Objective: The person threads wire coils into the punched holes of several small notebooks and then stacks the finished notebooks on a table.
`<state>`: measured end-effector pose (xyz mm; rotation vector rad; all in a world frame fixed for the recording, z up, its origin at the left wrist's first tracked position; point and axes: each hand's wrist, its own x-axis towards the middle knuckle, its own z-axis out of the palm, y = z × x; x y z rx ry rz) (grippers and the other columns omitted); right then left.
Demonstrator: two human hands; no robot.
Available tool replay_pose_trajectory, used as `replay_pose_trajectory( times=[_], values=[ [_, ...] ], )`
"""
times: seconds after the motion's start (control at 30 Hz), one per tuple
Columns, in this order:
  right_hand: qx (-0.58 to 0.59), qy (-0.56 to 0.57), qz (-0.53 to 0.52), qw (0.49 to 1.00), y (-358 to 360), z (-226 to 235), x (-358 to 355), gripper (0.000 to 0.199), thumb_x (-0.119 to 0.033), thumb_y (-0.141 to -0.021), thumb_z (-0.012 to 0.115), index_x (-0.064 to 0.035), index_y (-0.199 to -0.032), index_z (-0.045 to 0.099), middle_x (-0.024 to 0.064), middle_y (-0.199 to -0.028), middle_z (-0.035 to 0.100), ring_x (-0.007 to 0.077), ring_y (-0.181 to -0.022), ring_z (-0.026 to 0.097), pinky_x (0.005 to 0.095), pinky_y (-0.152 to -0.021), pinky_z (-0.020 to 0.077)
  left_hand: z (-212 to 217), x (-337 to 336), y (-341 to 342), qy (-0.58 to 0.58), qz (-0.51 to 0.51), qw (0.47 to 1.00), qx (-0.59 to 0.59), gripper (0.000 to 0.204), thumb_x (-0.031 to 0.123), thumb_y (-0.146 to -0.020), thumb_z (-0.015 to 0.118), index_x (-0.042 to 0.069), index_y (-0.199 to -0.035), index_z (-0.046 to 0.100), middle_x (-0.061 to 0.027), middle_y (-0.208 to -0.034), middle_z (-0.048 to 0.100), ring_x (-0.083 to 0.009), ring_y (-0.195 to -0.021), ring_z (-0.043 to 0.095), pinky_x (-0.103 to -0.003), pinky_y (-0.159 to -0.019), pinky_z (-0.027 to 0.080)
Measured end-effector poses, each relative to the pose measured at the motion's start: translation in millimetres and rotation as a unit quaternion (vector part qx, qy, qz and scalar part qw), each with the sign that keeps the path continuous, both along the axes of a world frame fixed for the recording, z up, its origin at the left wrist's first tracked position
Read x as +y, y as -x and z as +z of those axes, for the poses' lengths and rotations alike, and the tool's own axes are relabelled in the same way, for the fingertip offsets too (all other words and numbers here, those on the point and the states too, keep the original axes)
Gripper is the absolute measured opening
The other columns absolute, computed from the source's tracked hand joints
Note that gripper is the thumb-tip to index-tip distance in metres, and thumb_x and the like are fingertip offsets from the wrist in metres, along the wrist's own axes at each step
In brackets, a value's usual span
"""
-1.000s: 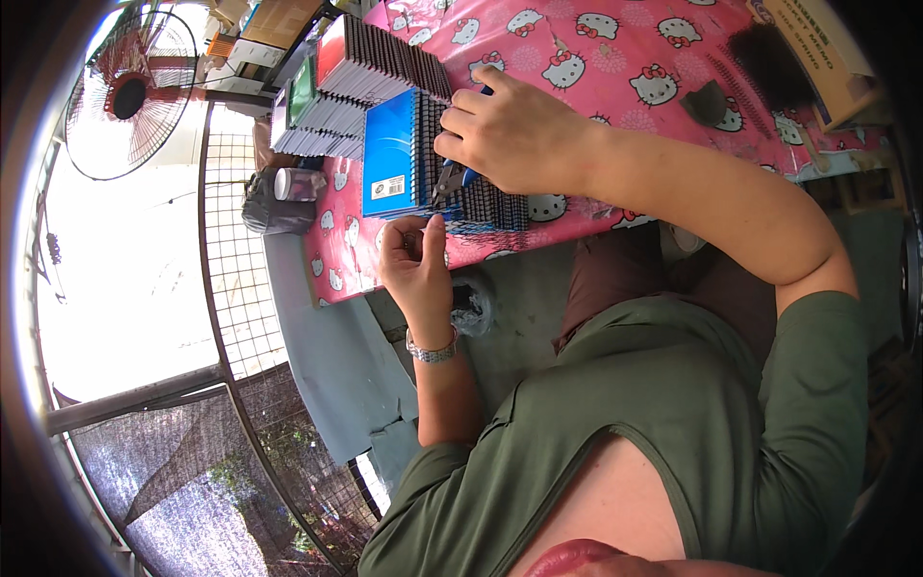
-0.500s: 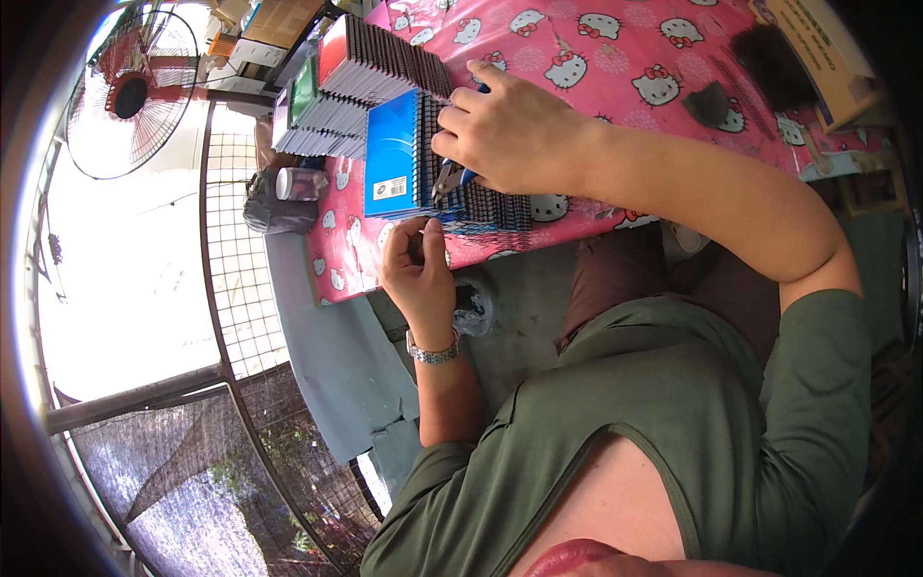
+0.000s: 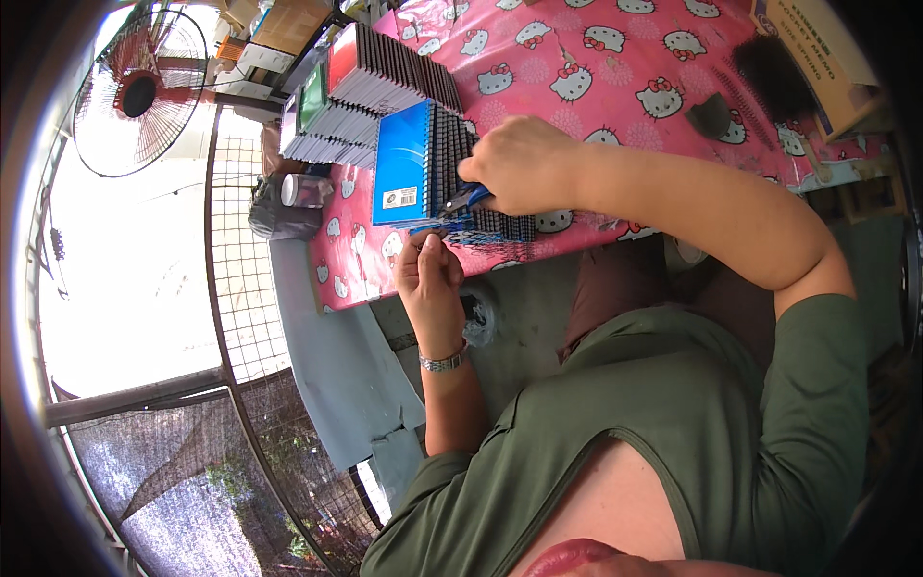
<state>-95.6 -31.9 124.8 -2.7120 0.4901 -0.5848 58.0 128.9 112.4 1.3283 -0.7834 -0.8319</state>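
My right hand (image 3: 524, 165) is closed around a pair of cutting pliers (image 3: 469, 199) with blue handles. Their jaws lie at the near end of the spiral binding on a stack of blue notebooks (image 3: 399, 159). Just below that stack's near edge, my left hand (image 3: 430, 274) is closed, thumb and fingertips pressed together. Whatever they pinch is too small to make out. Dark spiral bindings (image 3: 505, 227) fan out beside the blue covers, partly behind the pliers and my right hand.
Behind the blue stack stand piles of red notebooks (image 3: 370, 65) and green notebooks (image 3: 315, 104). A lidded plastic jar (image 3: 304, 190) is at the pink-covered table's (image 3: 538, 85) left edge. Black bristly coils (image 3: 772, 77) and a cardboard box (image 3: 817, 62) lie at right. A fan (image 3: 139, 94) stands far left.
My right hand's fingers, earlier loosely spread with the forefinger raised, have closed around the plier handles. My left hand stays pinched below the notebook corner. The whole view has shifted slightly.
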Motion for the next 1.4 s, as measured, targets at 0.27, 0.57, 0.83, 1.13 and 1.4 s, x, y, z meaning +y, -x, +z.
replay_pose_trajectory(
  times=[0.27,0.57,0.83,1.13,1.4],
  values=[
    [-0.015,0.122,-0.023,0.992,12,4,-3,0.028,-0.028,-0.076,0.074,-0.0111,-0.097,0.066,0.0045,-0.093,0.064,0.0214,-0.097,0.062,0.0464,-0.099,0.0421,10,-1,-7,-0.022,0.016,0.958,0.287,0.047,0.046,-0.100,0.044,0.002,-0.099,0.061,-0.0036,-0.071,0.055,-0.0160,-0.056,0.051,-0.028,-0.049,0.039],
    [-0.060,0.270,-0.080,0.958,0,-2,8,0.016,-0.017,-0.084,0.058,-0.0106,-0.096,0.066,0.0036,-0.094,0.065,0.0189,-0.097,0.062,0.0452,-0.100,0.0431,-1,-7,-3,-0.035,-0.002,0.999,0.035,0.003,0.004,-0.093,0.062,0.004,-0.095,0.059,0.0005,-0.069,0.055,-0.0063,-0.050,0.045,-0.020,-0.045,0.033],
    [0.047,0.245,-0.051,0.967,-3,4,11,0.010,-0.016,-0.081,0.058,-0.0088,-0.081,0.065,0.0034,-0.077,0.065,0.0192,-0.081,0.065,0.0363,-0.077,0.0514,1,-4,-1,-0.042,0.007,0.999,-0.012,0.005,0.005,-0.093,0.060,0.001,-0.096,0.061,-0.0003,-0.066,0.055,-0.0062,-0.051,0.045,-0.020,-0.047,0.034],
    [-0.165,0.274,-0.064,0.945,8,-21,-6,0.009,-0.013,-0.079,0.057,-0.0076,-0.078,0.064,0.0046,-0.074,0.064,0.0232,-0.075,0.065,0.0366,-0.078,0.0532,-1,-4,6,-0.024,0.071,0.974,0.212,0.009,0.008,-0.096,0.054,0.002,-0.101,0.058,-0.0025,-0.075,0.057,-0.0108,-0.054,0.049,-0.023,-0.049,0.038],
    [0.035,0.189,-0.032,0.981,-5,-12,6,0.012,-0.015,-0.080,0.056,-0.0084,-0.074,0.064,0.0061,-0.071,0.064,0.0238,-0.075,0.066,0.0393,-0.078,0.0536,-9,-4,6,-0.057,0.000,0.996,0.073,0.004,0.004,-0.093,0.059,0.004,-0.097,0.058,0.0000,-0.066,0.054,-0.0066,-0.055,0.048,-0.020,-0.048,0.034]
  ],
)
